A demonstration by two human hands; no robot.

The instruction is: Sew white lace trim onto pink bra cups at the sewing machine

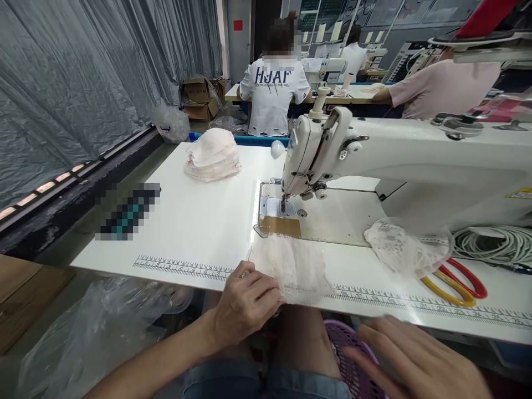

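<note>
My left hand (248,302) is closed on the left edge of a thin, pale sheer fabric piece (299,266), which lies at the table's front edge. Just behind it stands a white sewing machine (305,152), its presser foot (284,204) above the metal plate. Low on the right, my right hand (419,357) hangs in front of the table edge, slightly blurred, with fingers stretched out and nothing visible in them. It is near a purple basket (353,360) beside my legs.
A stack of pale fabric pieces (214,155) sits at the back left. On the right lie white lace fabric (405,246), red-and-yellow-handled scissors (455,285) and a coiled cable (494,244). A printed ruler (183,266) runs along the front edge. Other people (272,94) sit beyond.
</note>
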